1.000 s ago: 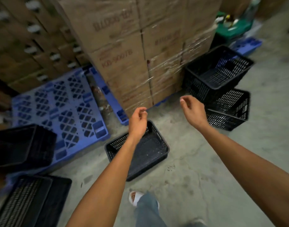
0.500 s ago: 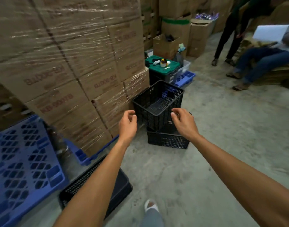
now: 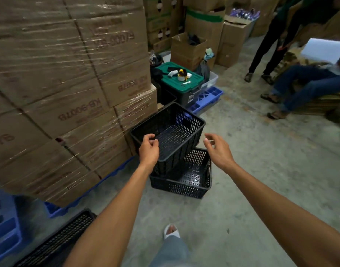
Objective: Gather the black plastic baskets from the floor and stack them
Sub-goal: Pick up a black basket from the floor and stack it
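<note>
A deep black mesh basket (image 3: 171, 130) sits tilted, its far side against the wrapped boxes and its near side resting in a lower black basket (image 3: 194, 182) on the floor. My left hand (image 3: 148, 151) hovers at the deep basket's near left rim with fingers curled and nothing in them. My right hand (image 3: 217, 150) is out over the lower basket's right side, fingers spread and empty. A third black basket (image 3: 57, 241) lies on the floor at the bottom left, partly cut off by the frame.
A tall stack of shrink-wrapped cardboard boxes (image 3: 69, 89) on a blue pallet (image 3: 84, 195) fills the left. Behind the baskets stand a green-lidded tote (image 3: 178, 79) and another blue pallet (image 3: 205, 99). One person stands (image 3: 269, 47) and another sits (image 3: 310, 83) at the right. My foot (image 3: 171, 231) is on the concrete floor.
I have stepped toward the two baskets, which now look larger and closer. Both hands have stretched forward to the deep basket's rim; the floor basket has slid toward the bottom left corner.
</note>
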